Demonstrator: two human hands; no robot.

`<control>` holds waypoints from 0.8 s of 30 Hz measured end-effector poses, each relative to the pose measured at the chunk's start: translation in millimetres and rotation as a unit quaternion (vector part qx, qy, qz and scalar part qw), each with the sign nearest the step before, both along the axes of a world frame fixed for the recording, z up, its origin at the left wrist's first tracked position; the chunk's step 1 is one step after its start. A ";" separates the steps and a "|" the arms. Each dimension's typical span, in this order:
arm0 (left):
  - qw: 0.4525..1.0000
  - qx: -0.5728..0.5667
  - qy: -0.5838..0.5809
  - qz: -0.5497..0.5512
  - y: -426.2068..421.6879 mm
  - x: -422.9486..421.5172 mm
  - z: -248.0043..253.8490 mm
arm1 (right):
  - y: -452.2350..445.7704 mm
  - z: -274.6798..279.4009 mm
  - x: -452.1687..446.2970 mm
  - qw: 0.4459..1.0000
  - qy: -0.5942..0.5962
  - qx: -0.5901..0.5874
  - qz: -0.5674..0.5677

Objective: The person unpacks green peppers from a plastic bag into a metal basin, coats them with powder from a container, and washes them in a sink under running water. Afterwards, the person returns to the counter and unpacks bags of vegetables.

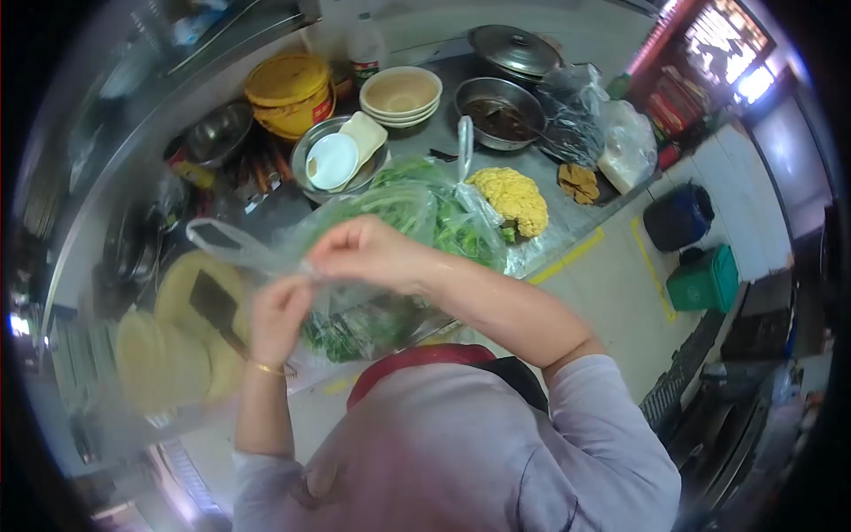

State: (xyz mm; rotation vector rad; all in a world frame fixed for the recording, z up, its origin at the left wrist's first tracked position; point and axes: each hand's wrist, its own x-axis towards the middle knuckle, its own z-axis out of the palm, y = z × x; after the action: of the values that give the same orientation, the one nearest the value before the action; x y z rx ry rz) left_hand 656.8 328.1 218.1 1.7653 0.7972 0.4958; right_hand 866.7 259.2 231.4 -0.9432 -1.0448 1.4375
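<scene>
A clear plastic bag [332, 297] full of leafy greens [448, 217] lies on the metal counter before me. My right hand [359, 251] reaches across it, fingers pinched on the bag's plastic near its left side. Just below and touching close by, my left hand [282, 306] is closed with thumb and fingers on the same gathered plastic. One bag handle [222, 244] loops out to the left of my hands; another handle [465, 146] stands up at the far side. A yellow cauliflower [510, 202] sits right of the bag.
Behind the bag are a steel bowl with a white dish [332, 160], stacked bowls [402, 93], a yellow bucket [288, 93] and a pan of dark sauce [501, 115]. A cleaver [214, 301] lies on round boards [191, 270] at left. Bins [703, 279] stand on the floor.
</scene>
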 end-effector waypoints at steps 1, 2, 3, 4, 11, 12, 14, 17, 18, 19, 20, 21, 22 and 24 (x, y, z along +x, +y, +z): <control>1.000 -0.001 -0.022 0.017 -0.2 -8.6 -12.2 | 5.7 -4.5 2.8 0.993 0.102 -0.029 -0.054; 0.998 -0.005 -0.044 0.034 -1.9 -16.3 -25.3 | 10.4 -8.3 7.2 0.972 0.202 -0.056 -0.107; 0.996 -0.010 -0.067 0.053 -6.3 -21.4 -34.4 | 16.0 -16.1 12.3 0.937 0.300 -0.082 -0.159; 0.992 -0.014 -0.107 0.058 -11.9 -25.0 -39.2 | 27.3 -45.9 19.5 0.948 0.288 -0.030 -0.128; 0.970 0.037 -0.236 0.040 -24.5 -34.1 -41.1 | 20.9 -65.5 -30.3 0.682 -0.638 0.294 -0.203; 0.972 0.094 -0.216 0.022 -25.1 -29.7 -36.4 | 24.5 -68.8 -28.6 0.688 -0.643 0.279 -0.189; 0.970 0.177 -0.167 -0.011 -24.0 -27.6 -30.7 | 39.1 -65.2 -23.0 0.701 -0.643 0.253 -0.177; 0.971 0.176 -0.159 0.018 -34.8 -20.7 -19.0 | 52.5 -43.0 -9.4 0.718 -0.627 0.208 -0.217; 0.970 0.171 -0.174 0.012 -31.5 -23.7 -28.6 | 50.2 -23.3 -2.7 0.716 -0.622 0.193 -0.250; 0.971 0.145 -0.187 0.025 -30.5 -24.8 -31.4 | 47.5 -4.6 5.6 0.713 -0.616 0.179 -0.282; 0.972 0.118 -0.197 0.041 -31.7 -23.2 -30.6 | 42.3 9.6 16.0 0.716 -0.609 0.169 -0.297; 0.973 0.088 -0.207 0.057 -32.9 -22.2 -31.2 | 33.2 26.5 28.0 0.727 -0.582 0.164 -0.324; 0.972 0.067 -0.211 0.073 -30.7 -21.7 -37.9 | 19.2 43.6 42.0 0.738 -0.555 0.158 -0.350; 0.975 0.017 -0.199 0.100 -27.3 -19.3 -45.7 | -26.8 75.5 78.9 0.775 -0.463 0.221 -0.369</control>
State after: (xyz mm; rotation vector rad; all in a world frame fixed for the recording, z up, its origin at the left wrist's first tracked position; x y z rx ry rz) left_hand 637.6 300.7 172.4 1.5502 0.6836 0.9692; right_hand 945.6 232.4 306.8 -1.5090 -1.3786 -0.0246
